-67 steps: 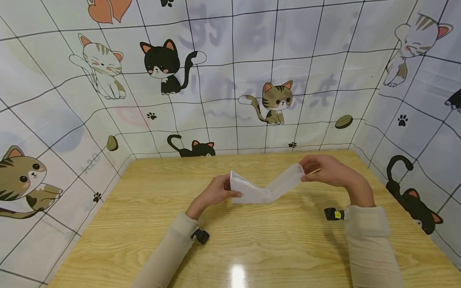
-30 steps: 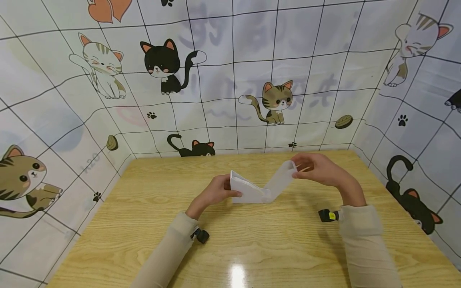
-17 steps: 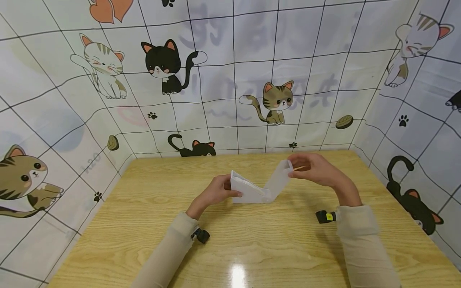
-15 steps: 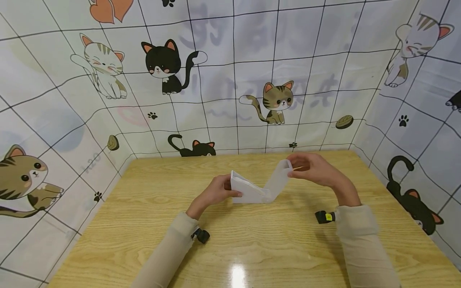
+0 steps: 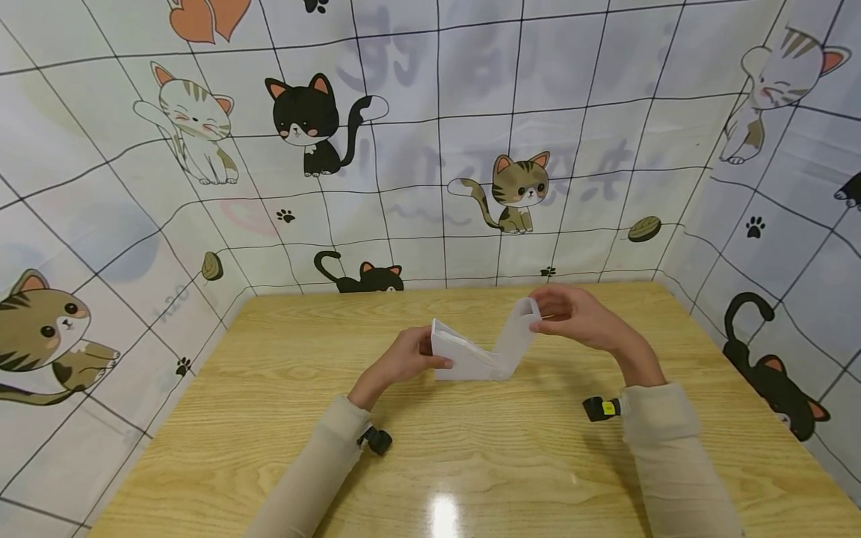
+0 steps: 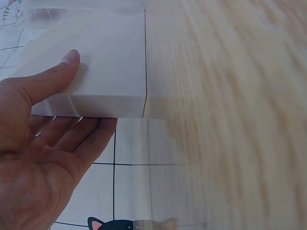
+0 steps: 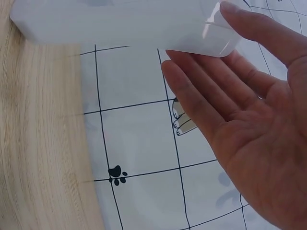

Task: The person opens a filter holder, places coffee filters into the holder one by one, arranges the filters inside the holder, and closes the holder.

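A white plastic case stands on its edge on the table, with a translucent lid joined to it at the right end and swung up at an angle. Something white and thin, perhaps sheets, shows inside along its sloping opening. My left hand grips the case's left end; in the left wrist view the thumb lies across its pale flat side and the fingers are behind it. With my right hand I hold the lid's raised end. The right wrist view shows the thumb on one side of the lid, fingers on the other.
The case is on a wooden table with a bright glare spot near the front. A white cat-print cloth with a black grid surrounds the table's back and sides. Small black cameras sit at both wrists.
My right hand has moved left, carrying the lid with it, so the lid stands steeper and nearer to the case. The left hand and the case have stayed in place.
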